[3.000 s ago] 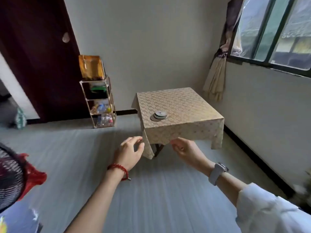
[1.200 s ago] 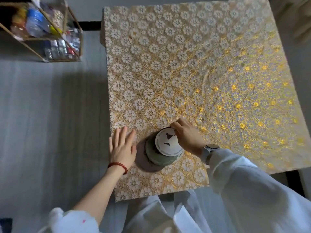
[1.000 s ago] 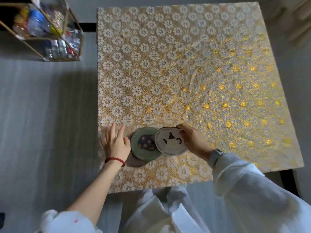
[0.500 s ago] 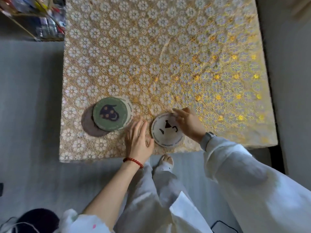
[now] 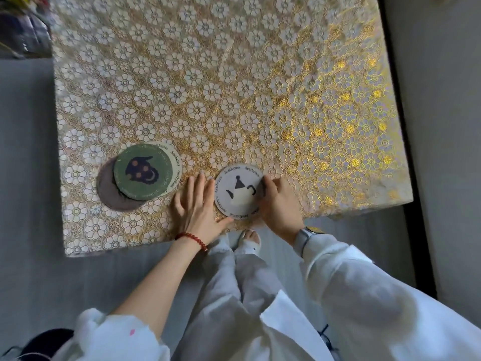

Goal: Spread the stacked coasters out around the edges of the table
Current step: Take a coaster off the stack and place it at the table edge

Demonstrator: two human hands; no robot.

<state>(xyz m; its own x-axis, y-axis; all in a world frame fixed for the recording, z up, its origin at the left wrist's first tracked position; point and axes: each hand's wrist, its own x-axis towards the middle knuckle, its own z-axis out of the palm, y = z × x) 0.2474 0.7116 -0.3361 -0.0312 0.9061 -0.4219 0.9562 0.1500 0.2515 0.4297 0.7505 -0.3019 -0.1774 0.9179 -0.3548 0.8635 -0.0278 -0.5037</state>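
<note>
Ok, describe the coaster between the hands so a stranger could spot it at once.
Start at the gold floral tablecloth and go to its near edge. Between the left hand and right hand lies the white coaster. Unlike the green coaster on the nearby stack, it shows a teapot.

Stack (image 5: 140, 175) left of lone coaster (image 5: 238, 192) on table (image 5: 260, 87).

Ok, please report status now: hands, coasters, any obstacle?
Both hands on white teapot coaster at near edge: left hand flat, right hand gripping. Green coaster still stacked. No obstacle.

Single head-worn view, facing steeply down, close over table (image 5: 260, 74) near edge
</note>
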